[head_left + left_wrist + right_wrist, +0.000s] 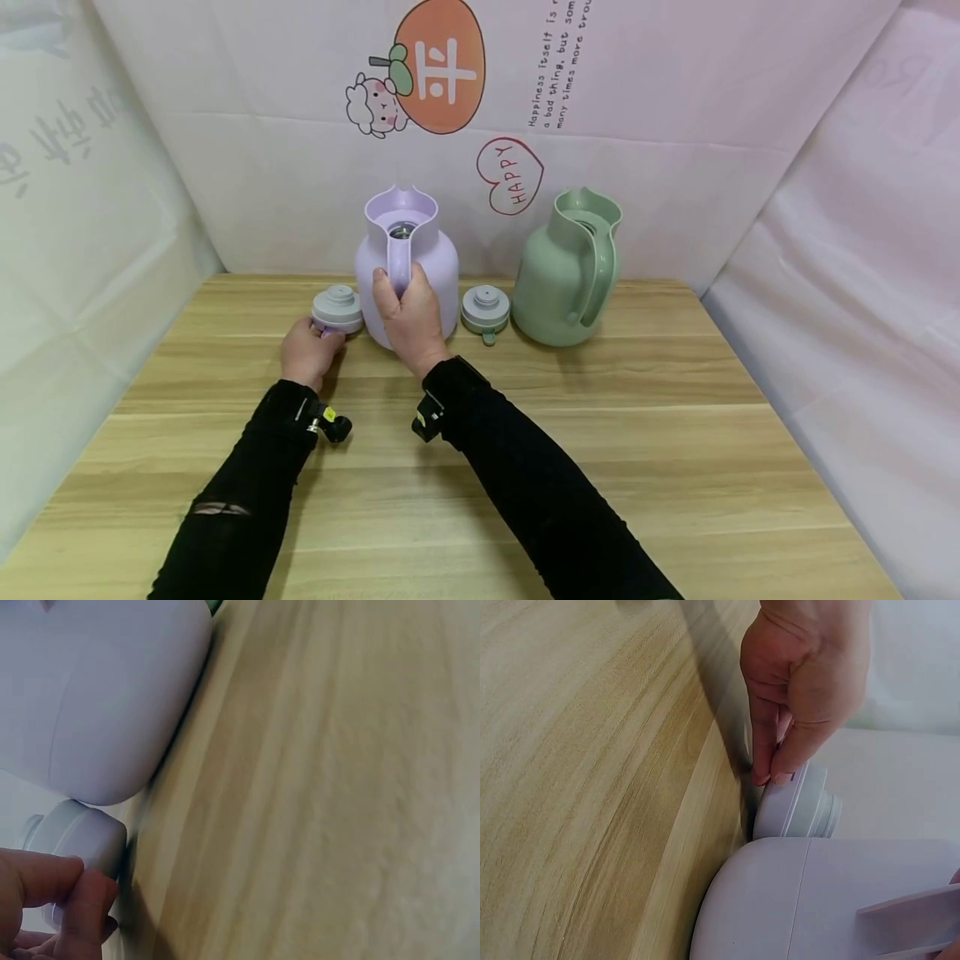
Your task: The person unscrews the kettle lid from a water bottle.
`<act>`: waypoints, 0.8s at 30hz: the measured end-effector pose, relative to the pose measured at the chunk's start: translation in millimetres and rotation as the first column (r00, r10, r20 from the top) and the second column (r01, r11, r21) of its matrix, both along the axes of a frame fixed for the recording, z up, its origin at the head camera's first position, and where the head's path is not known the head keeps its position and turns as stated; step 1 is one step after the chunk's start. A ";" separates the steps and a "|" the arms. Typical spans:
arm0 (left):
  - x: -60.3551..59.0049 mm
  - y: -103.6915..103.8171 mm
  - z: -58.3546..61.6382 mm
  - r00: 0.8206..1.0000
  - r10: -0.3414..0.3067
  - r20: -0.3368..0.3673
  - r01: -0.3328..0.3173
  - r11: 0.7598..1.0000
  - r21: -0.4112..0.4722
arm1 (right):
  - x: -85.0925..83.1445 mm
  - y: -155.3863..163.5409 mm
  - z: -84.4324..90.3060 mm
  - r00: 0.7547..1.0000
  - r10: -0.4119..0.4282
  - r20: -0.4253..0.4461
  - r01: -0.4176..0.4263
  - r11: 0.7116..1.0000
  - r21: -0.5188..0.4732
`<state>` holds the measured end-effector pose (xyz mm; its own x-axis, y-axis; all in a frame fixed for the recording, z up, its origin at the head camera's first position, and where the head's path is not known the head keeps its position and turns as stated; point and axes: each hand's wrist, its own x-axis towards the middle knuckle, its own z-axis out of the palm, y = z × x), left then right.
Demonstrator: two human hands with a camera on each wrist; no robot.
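At the centre of the frame, the right hand (411, 317) wraps its fingers around the handle of a lilac jug (407, 260) standing open on the wooden worktop (525, 433). Just left of the jug, the left hand (309, 352) pinches the edge of a grey lid (337, 309) with its fingertips. A second lid (485, 311) and a green jug (568, 267) stand to the right.

The purple jug's handle (400, 265) lies mostly hidden under the right hand (410, 317).
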<state>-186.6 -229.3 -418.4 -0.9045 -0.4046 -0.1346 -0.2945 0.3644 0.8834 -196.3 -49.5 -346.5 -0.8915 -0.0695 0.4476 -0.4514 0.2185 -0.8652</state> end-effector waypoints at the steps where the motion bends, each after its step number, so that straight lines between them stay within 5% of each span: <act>1: -0.2 -0.7 -0.8 1.000 0.002 0.003 -0.001 1.000 -0.025 | -0.1 0.0 -0.3 1.000 0.001 -0.001 -0.001 1.000 -0.001; 9: 0.9 -3.3 -6.8 1.000 -0.013 0.029 0.018 0.984 -0.180 | -0.2 0.6 0.0 1.000 -0.010 -0.003 0.010 1.000 0.014; 16: 4.4 -4.2 -4.9 0.996 -0.075 0.055 0.091 0.907 -0.411 | -0.2 0.6 0.1 1.000 -0.009 -0.006 0.009 1.000 0.005; 24: 5.1 -5.2 -1.7 0.987 -0.121 0.108 0.158 0.865 -0.477 | -0.4 0.5 -0.7 1.000 -0.007 -0.009 0.007 1.000 0.013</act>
